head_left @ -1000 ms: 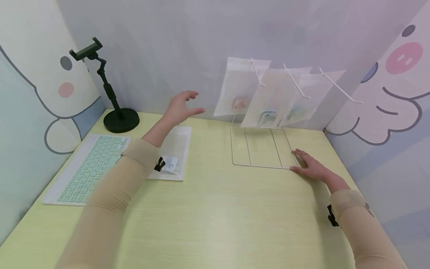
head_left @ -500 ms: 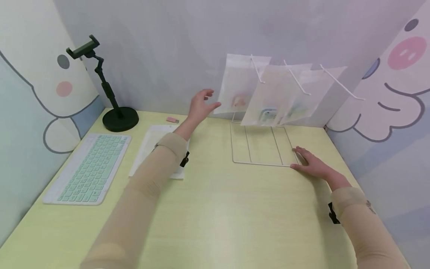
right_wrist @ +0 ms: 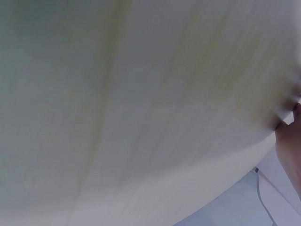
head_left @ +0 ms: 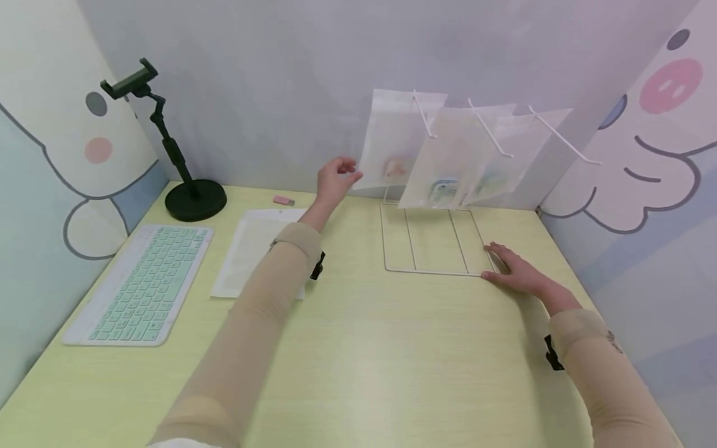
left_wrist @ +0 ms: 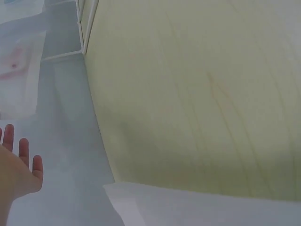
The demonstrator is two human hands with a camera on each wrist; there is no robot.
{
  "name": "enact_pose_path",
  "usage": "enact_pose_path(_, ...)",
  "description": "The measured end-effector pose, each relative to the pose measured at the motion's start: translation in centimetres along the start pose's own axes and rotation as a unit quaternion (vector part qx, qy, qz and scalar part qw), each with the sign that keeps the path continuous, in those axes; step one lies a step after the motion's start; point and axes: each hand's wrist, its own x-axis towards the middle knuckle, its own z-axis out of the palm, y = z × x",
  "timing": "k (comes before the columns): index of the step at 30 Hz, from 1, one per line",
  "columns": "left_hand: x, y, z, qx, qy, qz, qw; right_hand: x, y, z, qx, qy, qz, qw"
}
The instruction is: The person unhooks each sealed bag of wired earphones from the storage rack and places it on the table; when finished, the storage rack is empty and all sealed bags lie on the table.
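Observation:
A white wire display rack (head_left: 426, 272) stands at the back right, with several translucent bags hanging from its prongs. Small coloured items show through the bags' lower parts. My left hand (head_left: 332, 183) is at the lower left edge of the leftmost bag (head_left: 400, 134); its thumb and forefinger are close together, the thumb tip overlapping that edge. In the left wrist view, the outer fingers of the left hand (left_wrist: 19, 165) are fairly straight below the bag. My right hand (head_left: 515, 270) rests at the right side of the rack's base, thumb and fingers spread along the wire.
A white keyboard with mint keys (head_left: 148, 280) lies at the left. Behind it stands a black phone stand (head_left: 196, 198). Another translucent bag (head_left: 252, 249) lies under my left forearm, with a small pink block (head_left: 283, 200) behind it. Walls close off the back and both sides.
My left hand has moved right, from above the bag on the table to the leftmost hanging bag, its thumb and fingers drawing closer together. The right hand has stayed at the rack.

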Motion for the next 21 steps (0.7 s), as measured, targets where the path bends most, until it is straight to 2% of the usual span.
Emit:
enact_pose_path(6,-0.1,-0.2,0.8,0.027,0.0,0.0,0.9996,0.1,0.1,0.0,-0.005,0.004,-0.004,1.0)
enact_pose_path(10,-0.3,-0.1,0.9,0.019,0.012,0.0,0.9998,0.2,0.2,0.1,-0.006,0.005,-0.006,1.0)
enact_pose_path(21,-1.1,-0.1,0.0,-0.005,0.034,0.018,0.9992,-0.1,-0.3,0.1,-0.006,0.011,-0.012,0.9998)
